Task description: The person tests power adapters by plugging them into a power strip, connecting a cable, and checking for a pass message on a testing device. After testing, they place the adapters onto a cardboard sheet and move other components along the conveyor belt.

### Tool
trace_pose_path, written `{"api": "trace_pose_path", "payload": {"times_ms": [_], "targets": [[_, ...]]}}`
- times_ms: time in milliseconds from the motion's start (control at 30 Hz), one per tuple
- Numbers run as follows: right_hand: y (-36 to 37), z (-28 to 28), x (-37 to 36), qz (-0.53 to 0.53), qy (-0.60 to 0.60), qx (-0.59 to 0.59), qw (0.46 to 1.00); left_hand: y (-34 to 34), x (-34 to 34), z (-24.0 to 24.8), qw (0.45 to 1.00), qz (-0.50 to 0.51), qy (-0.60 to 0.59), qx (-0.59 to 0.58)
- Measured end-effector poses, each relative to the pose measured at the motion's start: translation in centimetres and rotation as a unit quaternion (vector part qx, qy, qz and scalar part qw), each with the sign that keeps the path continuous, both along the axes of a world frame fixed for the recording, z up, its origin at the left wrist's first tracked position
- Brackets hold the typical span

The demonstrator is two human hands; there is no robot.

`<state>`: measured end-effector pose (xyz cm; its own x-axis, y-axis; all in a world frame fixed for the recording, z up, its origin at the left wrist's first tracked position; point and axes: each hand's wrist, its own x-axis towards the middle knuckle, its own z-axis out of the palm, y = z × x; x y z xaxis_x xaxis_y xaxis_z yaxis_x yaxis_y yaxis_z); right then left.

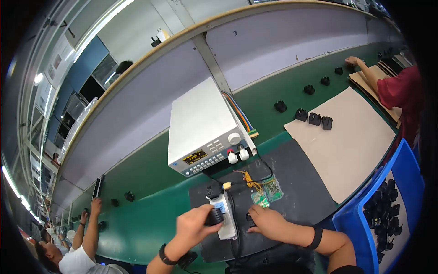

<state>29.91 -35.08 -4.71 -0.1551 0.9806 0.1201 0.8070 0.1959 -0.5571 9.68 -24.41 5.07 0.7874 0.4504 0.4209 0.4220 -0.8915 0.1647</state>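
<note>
My left hand (194, 226) grips a black plug adapter (214, 217) against the white socket strip (229, 232); whether its pins are in the socket is hidden. At the strip's far end sits another black adapter (210, 192). Just right of the strip, my right hand (273, 224) is closed on a small black piece (250, 220) that looks like an adapter, mostly covered by the fingers. Beyond that hand lie two green circuit boards (275, 190) with yellow wire (248, 179). All of this rests on a dark grey mat (296, 164).
Behind the mat stands a white bench meter (200, 123) with a lit display. Black adapters (314, 118) lie on brown cardboard (349, 146) at right. A blue bin (346, 223) holds many more. Co-workers reach in at right (365, 71) and left (91, 233).
</note>
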Motion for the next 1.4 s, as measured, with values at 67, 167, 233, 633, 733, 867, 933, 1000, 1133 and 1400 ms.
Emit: {"api": "trace_pose_path", "payload": {"times_ms": [67, 167, 233, 633, 733, 867, 933, 1000, 1133, 1400], "targets": [[-0.2, 0.3, 0.6, -0.011, 0.002, -0.016, 1.0, 0.5, -0.9, 3.2, 0.997, 0.067, -0.033, -0.011], [-0.1, 1.1, 2.1, -0.015, 0.07, -0.053, 0.996, 8.2, -4.3, 3.0, 0.968, 0.247, 0.011, 0.05], [0.0, 2.0, 2.4, -0.006, 0.22, -0.043, 0.975, 16.4, -8.6, -0.9, 0.937, 0.332, 0.03, 0.108], [1.0, 3.9, 0.4, 0.034, 0.81, -0.241, 0.534, 28.3, -14.9, -10.5, 0.906, 0.363, -0.079, 0.202], [1.6, 3.1, 0.3, -0.035, 0.799, -0.238, 0.551, 17.6, -7.9, -2.5, 0.943, 0.227, -0.242, 0.032], [2.8, 3.9, -2.1, 0.003, 0.794, -0.232, 0.562, 2.1, -3.3, 2.4, 0.995, -0.055, -0.023, 0.076], [3.6, 4.3, -3.7, 0.019, 0.786, -0.242, 0.569, -0.8, -2.1, 1.7, 0.995, -0.094, -0.018, -0.008], [4.3, 4.3, -4.6, 0.047, 0.799, -0.246, 0.547, -0.1, -2.0, 0.7, 0.997, -0.066, -0.044, -0.005], [5.2, 4.4, -3.5, 0.099, 0.723, -0.232, 0.643, 0.4, -1.8, 1.6, 0.989, -0.05, -0.035, -0.136], [6.1, 4.5, -1.1, 0.009, 0.298, 0.031, 0.954, 0.4, -2.3, 0.7, 0.989, -0.037, -0.016, -0.142]]}}
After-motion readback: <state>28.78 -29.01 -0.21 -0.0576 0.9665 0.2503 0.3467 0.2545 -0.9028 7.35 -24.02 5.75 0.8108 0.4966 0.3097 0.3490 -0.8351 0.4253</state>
